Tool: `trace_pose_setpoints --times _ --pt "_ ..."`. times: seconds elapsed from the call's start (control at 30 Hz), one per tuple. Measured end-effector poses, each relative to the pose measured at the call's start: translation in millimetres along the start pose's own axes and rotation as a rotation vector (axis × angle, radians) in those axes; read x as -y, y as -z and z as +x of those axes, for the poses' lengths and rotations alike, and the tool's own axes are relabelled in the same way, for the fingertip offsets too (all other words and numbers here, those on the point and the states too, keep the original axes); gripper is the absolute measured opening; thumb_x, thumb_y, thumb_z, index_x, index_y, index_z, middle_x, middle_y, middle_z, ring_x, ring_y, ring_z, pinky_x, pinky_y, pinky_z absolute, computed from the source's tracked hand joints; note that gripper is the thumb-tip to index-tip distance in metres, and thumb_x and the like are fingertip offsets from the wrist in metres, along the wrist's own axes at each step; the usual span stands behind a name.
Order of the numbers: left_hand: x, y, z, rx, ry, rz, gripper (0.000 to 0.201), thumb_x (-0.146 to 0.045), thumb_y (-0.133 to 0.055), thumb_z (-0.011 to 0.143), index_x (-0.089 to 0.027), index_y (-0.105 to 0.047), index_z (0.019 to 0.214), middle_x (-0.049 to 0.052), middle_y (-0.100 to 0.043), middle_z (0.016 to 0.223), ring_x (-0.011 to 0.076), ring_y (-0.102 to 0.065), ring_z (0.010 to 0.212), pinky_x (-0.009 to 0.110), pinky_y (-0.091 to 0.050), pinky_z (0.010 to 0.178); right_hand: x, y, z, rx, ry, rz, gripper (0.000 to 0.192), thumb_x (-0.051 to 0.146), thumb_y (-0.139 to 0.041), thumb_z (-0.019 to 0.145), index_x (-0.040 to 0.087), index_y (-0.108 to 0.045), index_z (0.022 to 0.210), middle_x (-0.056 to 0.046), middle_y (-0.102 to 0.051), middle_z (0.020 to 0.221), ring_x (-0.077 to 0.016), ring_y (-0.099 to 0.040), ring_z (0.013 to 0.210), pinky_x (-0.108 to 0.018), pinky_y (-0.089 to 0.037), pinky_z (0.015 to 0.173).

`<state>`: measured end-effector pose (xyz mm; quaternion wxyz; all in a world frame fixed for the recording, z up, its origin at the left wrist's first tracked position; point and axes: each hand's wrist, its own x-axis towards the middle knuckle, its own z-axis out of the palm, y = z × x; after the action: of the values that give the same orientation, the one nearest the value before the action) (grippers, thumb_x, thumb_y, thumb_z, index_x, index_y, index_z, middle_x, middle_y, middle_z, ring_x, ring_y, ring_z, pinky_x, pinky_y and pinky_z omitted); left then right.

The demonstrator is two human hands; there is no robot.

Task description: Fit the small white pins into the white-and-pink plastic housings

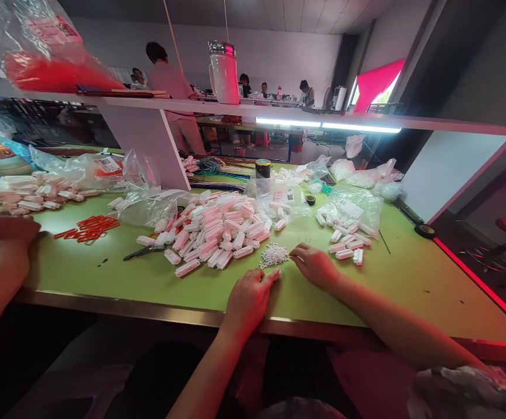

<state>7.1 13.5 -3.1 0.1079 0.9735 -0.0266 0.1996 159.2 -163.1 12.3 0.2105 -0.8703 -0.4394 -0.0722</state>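
My left hand (249, 297) is closed on a white plastic connector housing (274, 274), low over the table near its front edge. Just beyond lies a small heap of tiny white plastic pieces (273, 254). At the right side of that heap is my right hand (314, 265), its thumb and forefinger pinched together; whatever is between the fingertips is too small to name. A large pile of white housings (218, 230) lies behind and left of my left hand. Several more housings (347, 240) spill from a clear plastic bag (355, 208) beyond my right hand.
A co-worker's hand (10, 230) holds a dark, thin tool at the left, near orange strips (89, 228). A dark-handled tool (143, 252) lies by the pile. Tape rolls (425, 231) and wire bundles (222, 181) are about. A shelf (305, 114) bears a white flask (225, 75).
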Motion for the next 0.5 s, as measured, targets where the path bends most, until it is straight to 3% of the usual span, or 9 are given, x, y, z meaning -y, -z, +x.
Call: trace_pose_setpoints --times 0.13,0.33,0.5 --pt "0.0 -1.1 0.4 0.02 -0.015 0.037 0.04 -0.013 -0.047 0.096 -0.029 -0.065 0.128 0.007 -0.062 0.095 0.0225 -0.056 0.087 0.034 -0.048 0.076 -10.3 -4.3 4.6 0.04 -0.05 0.036 0.015 0.016 -0.056 0.095 0.018 -0.071 0.097 -0.005 -0.069 0.098 -0.0162 -0.065 0.087 -0.025 -0.047 0.077" --pt "-0.6 -0.2 2.9 0.033 0.01 0.027 0.039 -0.014 -0.048 0.096 -0.03 -0.066 0.127 0.007 -0.062 0.095 0.0226 -0.057 0.087 0.034 -0.048 0.076 -0.3 -7.4 8.6 0.087 -0.08 0.008 0.013 0.019 -0.057 0.096 0.018 -0.07 0.099 -0.006 -0.067 0.104 -0.0163 -0.064 0.089 -0.025 -0.045 0.076" --pt "2.6 -3.6 0.4 0.01 0.054 -0.003 0.042 -0.02 -0.051 0.098 -0.025 -0.055 0.139 0.008 -0.063 0.099 0.0239 -0.06 0.093 0.034 -0.05 0.08 6.5 0.8 10.3 0.175 -0.091 -0.148 0.018 0.019 -0.051 0.1 0.019 -0.069 0.1 -0.007 -0.067 0.106 -0.0171 -0.066 0.084 -0.025 -0.044 0.07"
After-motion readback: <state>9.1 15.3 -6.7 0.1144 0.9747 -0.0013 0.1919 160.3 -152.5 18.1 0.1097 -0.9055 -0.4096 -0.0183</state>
